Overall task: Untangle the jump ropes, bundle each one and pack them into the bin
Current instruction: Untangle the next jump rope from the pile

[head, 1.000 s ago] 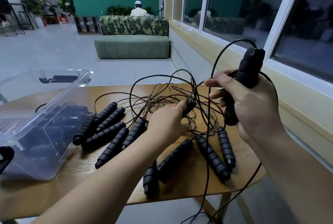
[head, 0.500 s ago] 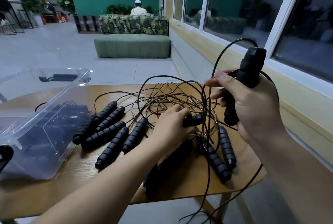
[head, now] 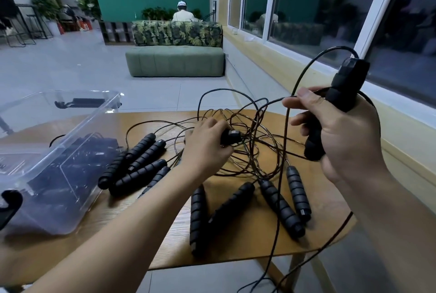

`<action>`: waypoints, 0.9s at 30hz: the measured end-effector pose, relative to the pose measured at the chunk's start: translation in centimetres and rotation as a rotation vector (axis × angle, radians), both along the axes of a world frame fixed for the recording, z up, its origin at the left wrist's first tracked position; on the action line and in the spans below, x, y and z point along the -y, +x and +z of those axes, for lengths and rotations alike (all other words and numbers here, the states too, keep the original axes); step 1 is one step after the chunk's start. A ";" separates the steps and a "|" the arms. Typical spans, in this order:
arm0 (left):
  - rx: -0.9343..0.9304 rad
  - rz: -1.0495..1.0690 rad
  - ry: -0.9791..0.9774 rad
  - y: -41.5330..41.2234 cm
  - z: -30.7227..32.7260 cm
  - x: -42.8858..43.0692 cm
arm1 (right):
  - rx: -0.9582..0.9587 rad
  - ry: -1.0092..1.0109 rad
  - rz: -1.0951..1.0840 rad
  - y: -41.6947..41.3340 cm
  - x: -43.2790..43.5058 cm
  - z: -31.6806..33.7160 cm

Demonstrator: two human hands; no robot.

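- Wooden table (head: 259, 245) cut off close at 6 o'clock, its corner at 4 o'clock; a strip of bare wood between the near handles and that edge.
- Clear plastic bin (head: 94, 122) at 9 o'clock with dark bundled ropes inside, its wall just beside four black handles (head: 139, 165) lying side by side.
- Tangle of thin black cords (head: 254, 151) at table centre, with four more handles (head: 280, 207) fanned out at 5 o'clock of it, near the front edge.
- Left hand (head: 207, 148) in the tangle, fingers curled round a handle end (head: 230, 137).
- Right hand (head: 339, 137) raised at 3 o'clock, wrapped round an upright handle (head: 346, 87); one hanging cord (head: 274, 233) dropping past the front edge toward the floor.
- Windows (head: 304, 9) close at 2 o'clock; open floor and a green sofa (head: 174, 61) at 12.
- Since half a second ago: left hand drawn back toward 11 o'clock with its handle end; cord loop above it taller; two near handles uncovered by the forearm; right hand about where it was.
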State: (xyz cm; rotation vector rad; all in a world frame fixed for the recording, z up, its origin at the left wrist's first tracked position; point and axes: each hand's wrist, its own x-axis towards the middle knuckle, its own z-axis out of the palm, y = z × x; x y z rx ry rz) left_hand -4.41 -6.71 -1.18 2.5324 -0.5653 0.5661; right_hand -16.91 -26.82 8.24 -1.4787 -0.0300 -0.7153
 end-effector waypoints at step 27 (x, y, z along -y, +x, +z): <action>-0.355 -0.319 -0.100 -1.4 1.6 -0.5 | 0.055 0.056 -0.043 0.3 1.1 0.6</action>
